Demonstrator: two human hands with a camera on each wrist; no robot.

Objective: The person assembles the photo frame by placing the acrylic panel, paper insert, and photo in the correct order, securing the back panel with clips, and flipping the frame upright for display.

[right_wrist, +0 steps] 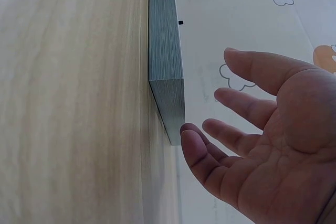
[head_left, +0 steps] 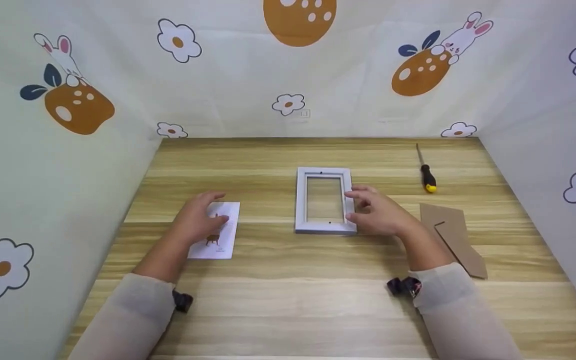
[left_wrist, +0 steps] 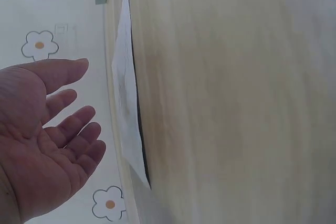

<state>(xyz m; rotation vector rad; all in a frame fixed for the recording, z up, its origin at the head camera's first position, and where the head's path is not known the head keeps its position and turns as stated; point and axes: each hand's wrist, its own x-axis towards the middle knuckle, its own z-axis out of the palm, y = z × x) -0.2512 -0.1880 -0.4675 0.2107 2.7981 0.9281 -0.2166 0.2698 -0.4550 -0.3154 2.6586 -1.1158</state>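
My left hand (head_left: 199, 218) hovers over a white card (head_left: 225, 245) with a small brown printed figure, at the left of the table. Its fingers are loosely bent with nothing between them, and the left wrist view shows a gap between them and the card (left_wrist: 126, 93). A light grey picture frame (head_left: 301, 200) lies flat in the middle, its opening showing the tabletop. Beside its right edge is my right hand (head_left: 375, 212), fingers spread and holding nothing. In the right wrist view the little finger is close to the frame's corner (right_wrist: 167, 85); whether it touches I cannot tell.
A brown backing board (head_left: 455, 232) with a dark slanted line lies right of my right hand. Behind it rests a screwdriver (head_left: 427, 175) with a black and yellow handle. Patterned cloth walls (head_left: 228, 90) stand at the table's back and sides.
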